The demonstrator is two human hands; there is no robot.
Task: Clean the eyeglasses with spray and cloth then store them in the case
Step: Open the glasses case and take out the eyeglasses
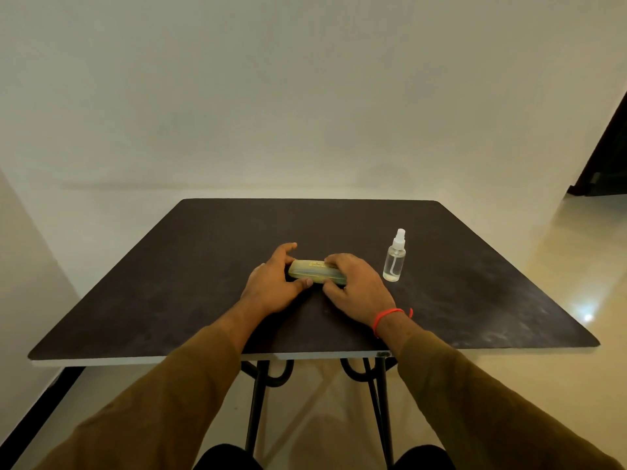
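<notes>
Closed case (317,272) at mid-table (169,266), left hand (274,286) and right hand (356,286) each curled loosely around 1 end, spray (394,259) untouched just right; glasses and cloth unseen, so cleaning apparently not begun.

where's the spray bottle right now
In the head view the spray bottle stands upright on the dark table, right of centre, just beyond and to the right of the right hand, which rests on the closed glasses case.
</notes>
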